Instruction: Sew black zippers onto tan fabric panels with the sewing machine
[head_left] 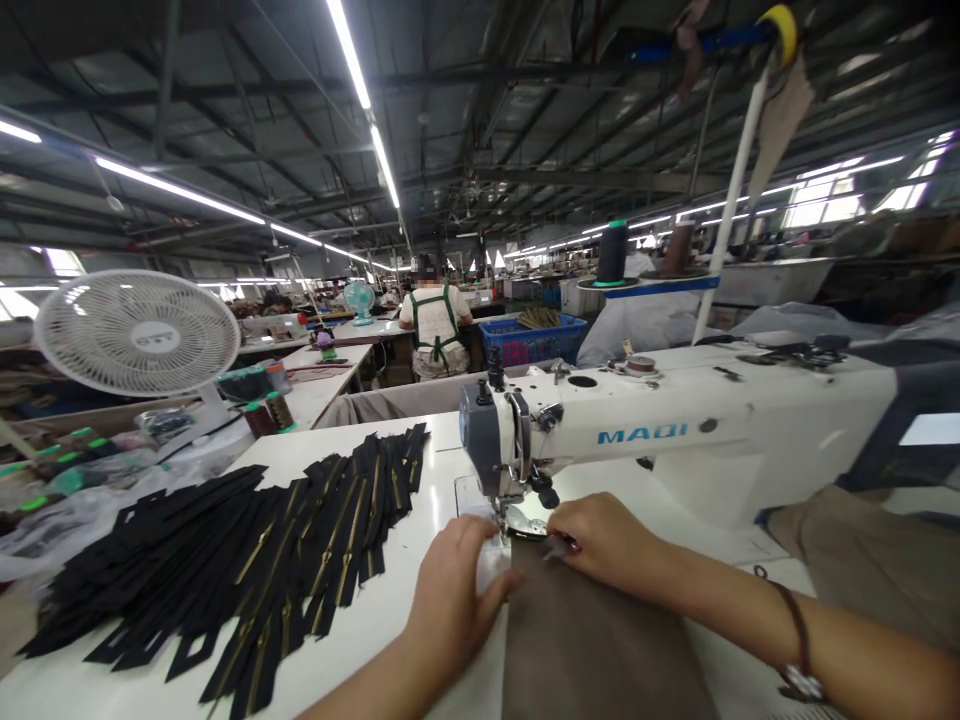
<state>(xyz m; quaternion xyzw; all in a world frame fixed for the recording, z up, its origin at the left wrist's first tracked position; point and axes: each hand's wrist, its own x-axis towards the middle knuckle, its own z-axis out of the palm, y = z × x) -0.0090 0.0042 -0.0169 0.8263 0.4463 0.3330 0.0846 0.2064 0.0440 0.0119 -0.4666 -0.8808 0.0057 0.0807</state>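
A brown fabric piece lies on the white table, its top edge under the presser foot of a white sewing machine. My left hand rests on the fabric's left edge, fingers curled and pressing it down. My right hand sits right of the presser foot with fingers pinched on the fabric's top edge. A band circles the right wrist.
Several black zippers with gold teeth are spread over the table's left. A white desk fan and thread spools stand behind them. A person in a green apron sits farther back near a blue basket.
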